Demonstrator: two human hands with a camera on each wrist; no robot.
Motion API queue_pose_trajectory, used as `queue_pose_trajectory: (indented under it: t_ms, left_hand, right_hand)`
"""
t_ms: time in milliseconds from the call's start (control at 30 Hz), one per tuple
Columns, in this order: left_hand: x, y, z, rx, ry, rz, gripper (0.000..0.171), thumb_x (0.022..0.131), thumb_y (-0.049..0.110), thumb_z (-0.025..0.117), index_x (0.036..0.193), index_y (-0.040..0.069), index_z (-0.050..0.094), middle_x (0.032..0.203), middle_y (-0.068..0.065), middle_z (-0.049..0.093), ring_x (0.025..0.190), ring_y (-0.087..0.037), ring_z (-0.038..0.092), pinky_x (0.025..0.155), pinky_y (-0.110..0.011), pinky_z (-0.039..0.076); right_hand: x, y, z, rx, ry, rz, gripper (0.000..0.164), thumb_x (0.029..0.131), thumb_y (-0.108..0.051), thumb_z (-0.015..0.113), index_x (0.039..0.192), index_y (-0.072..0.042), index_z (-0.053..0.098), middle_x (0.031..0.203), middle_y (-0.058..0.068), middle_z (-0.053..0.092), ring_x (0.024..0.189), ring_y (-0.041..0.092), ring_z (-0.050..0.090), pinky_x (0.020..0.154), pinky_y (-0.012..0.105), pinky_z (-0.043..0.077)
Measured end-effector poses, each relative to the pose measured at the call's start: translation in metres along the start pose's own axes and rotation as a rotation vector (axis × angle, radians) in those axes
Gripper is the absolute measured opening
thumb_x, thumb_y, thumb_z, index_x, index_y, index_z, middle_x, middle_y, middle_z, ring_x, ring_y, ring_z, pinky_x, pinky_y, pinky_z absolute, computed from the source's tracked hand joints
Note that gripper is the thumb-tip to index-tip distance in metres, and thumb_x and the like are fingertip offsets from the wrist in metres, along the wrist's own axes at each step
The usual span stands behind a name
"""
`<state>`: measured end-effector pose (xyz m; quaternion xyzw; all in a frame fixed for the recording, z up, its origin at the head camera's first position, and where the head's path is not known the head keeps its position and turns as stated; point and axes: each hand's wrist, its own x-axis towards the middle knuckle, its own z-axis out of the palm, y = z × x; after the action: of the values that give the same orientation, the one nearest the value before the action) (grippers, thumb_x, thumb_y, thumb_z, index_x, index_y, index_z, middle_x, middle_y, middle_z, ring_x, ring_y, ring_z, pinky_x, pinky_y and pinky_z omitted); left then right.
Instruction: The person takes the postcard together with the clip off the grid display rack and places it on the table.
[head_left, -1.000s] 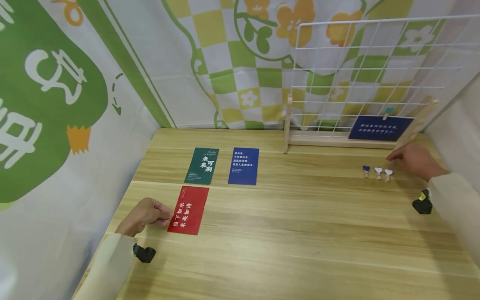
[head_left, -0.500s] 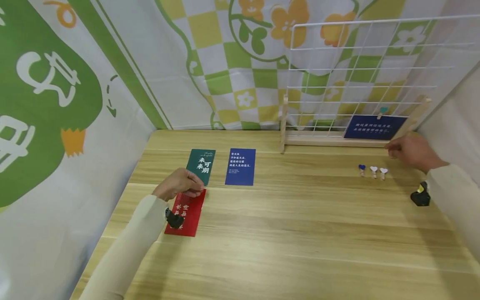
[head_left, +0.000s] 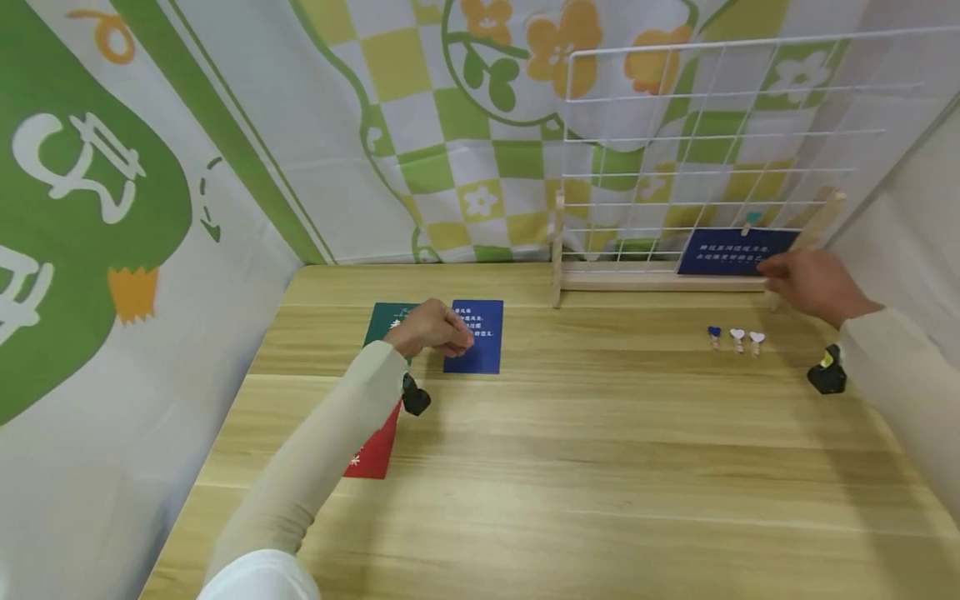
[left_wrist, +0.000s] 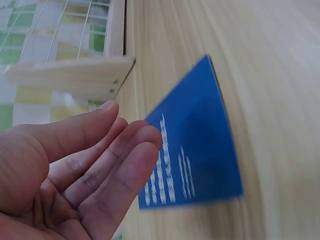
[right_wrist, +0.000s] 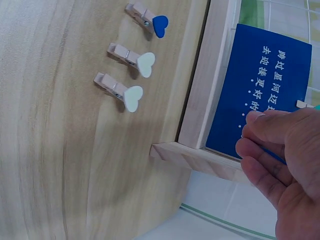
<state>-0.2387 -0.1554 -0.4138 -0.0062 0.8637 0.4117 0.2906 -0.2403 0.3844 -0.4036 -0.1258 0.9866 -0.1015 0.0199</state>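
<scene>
My left hand (head_left: 431, 329) is over the left edge of a blue card (head_left: 483, 354) with white writing. In the left wrist view its fingers are loosely bent, with nothing between them and the thumb. A green card (head_left: 381, 317) is partly covered by that hand, and the left sleeve hides much of a red card (head_left: 381, 450). My right hand (head_left: 813, 283) is at the lower right corner of a dark blue card (head_left: 720, 250), which a teal-topped clip (head_left: 752, 219) fixes to a white wire grid (head_left: 630, 175). Whether those loosely bent fingers touch the card, I cannot tell.
Three small wooden clothespins lie in front of the grid: one with a blue heart (head_left: 714, 333) and two with white hearts (head_left: 738, 337). Wooden feet (head_left: 558, 250) hold the grid up at the back of the wooden table (head_left: 570, 467). Patterned cloth (head_left: 480, 167) hangs behind.
My left hand has moved from the red card, up and right past the green card, to the blue card. My right hand has risen slightly towards the clipped card. The view has shifted a little.
</scene>
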Motion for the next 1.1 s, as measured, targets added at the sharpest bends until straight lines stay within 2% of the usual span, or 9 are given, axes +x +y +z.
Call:
queue_pose_trajectory:
  t_ms: [267,400,467,600,800,900,967,1033,1100]
  left_hand:
    - [0.028,0.041,0.029,-0.051,-0.047,0.077,0.015,0.087,0.003,0.072,0.101,-0.003,0.073,0.098,-0.018,0.074,0.08,-0.022,0.072,0.085,-0.042,0.059]
    - [0.041,0.06,0.043,-0.095,-0.059,0.089,0.015,0.086,0.001,0.072,0.101,-0.004,0.073,0.099,-0.019,0.074,0.078,-0.02,0.071,0.088,-0.044,0.058]
    - [0.047,0.068,0.05,-0.104,-0.066,0.093,0.016,0.087,0.001,0.072,0.102,-0.004,0.072,0.102,-0.02,0.074,0.079,-0.02,0.071,0.089,-0.044,0.058]
    - [0.057,0.085,0.059,-0.129,-0.069,0.106,0.019,0.087,0.001,0.072,0.105,-0.005,0.07,0.11,-0.02,0.072,0.084,-0.022,0.072,0.09,-0.041,0.057]
    - [0.068,0.114,0.07,-0.14,-0.068,0.159,0.027,0.088,0.001,0.071,0.113,-0.005,0.068,0.113,-0.02,0.071,0.103,-0.034,0.069,0.092,-0.042,0.056]
    - [0.073,0.131,0.077,-0.145,-0.064,0.207,0.027,0.086,0.001,0.073,0.112,-0.007,0.069,0.113,-0.021,0.07,0.107,-0.038,0.067,0.092,-0.043,0.056]
    - [0.075,0.143,0.082,-0.141,-0.053,0.24,0.027,0.085,0.0,0.074,0.11,-0.008,0.069,0.113,-0.023,0.07,0.108,-0.039,0.067,0.092,-0.043,0.056]
    - [0.077,0.153,0.085,-0.058,-0.012,0.261,0.027,0.084,0.005,0.077,0.109,-0.003,0.072,0.114,-0.018,0.072,0.108,-0.031,0.068,0.091,-0.037,0.057]
    - [0.078,0.163,0.088,-0.036,-0.004,0.264,0.028,0.083,0.007,0.077,0.111,0.0,0.072,0.115,-0.015,0.072,0.109,-0.029,0.068,0.091,-0.035,0.057]
  right_hand:
    - [0.001,-0.001,-0.012,-0.03,0.075,-0.022,0.031,0.094,-0.002,0.058,0.12,0.014,0.059,0.109,0.035,0.064,0.093,0.051,0.063,0.079,0.06,0.05]
    - [0.002,-0.003,-0.017,-0.039,0.101,-0.032,0.032,0.094,-0.002,0.059,0.122,0.013,0.058,0.112,0.034,0.064,0.094,0.051,0.063,0.081,0.062,0.049]
    - [0.003,-0.005,-0.02,-0.034,0.12,-0.032,0.033,0.093,-0.002,0.06,0.123,0.013,0.058,0.112,0.034,0.064,0.089,0.05,0.064,0.078,0.06,0.05]
    - [0.007,-0.01,-0.024,-0.033,0.157,-0.03,0.034,0.092,-0.002,0.063,0.123,0.013,0.059,0.112,0.035,0.063,0.088,0.051,0.064,0.076,0.06,0.05]
    - [0.015,-0.014,-0.031,-0.044,0.207,-0.038,0.033,0.09,-0.003,0.064,0.121,0.011,0.061,0.11,0.037,0.063,0.093,0.054,0.061,0.082,0.063,0.047]
    - [0.019,-0.016,-0.035,-0.049,0.241,-0.048,0.033,0.089,-0.003,0.066,0.119,0.009,0.063,0.106,0.036,0.064,0.084,0.051,0.063,0.079,0.062,0.046]
    - [0.02,-0.018,-0.037,-0.047,0.258,-0.051,0.033,0.089,-0.004,0.067,0.119,0.008,0.063,0.1,0.035,0.066,0.072,0.044,0.062,0.073,0.058,0.047]
    - [0.021,-0.019,-0.04,-0.043,0.273,-0.053,0.033,0.089,-0.004,0.068,0.119,0.008,0.064,0.097,0.034,0.067,0.064,0.037,0.059,0.069,0.055,0.047]
    - [0.022,-0.02,-0.043,-0.031,0.27,-0.046,0.033,0.09,-0.004,0.067,0.12,0.008,0.063,0.098,0.034,0.068,0.061,0.034,0.059,0.066,0.053,0.047]
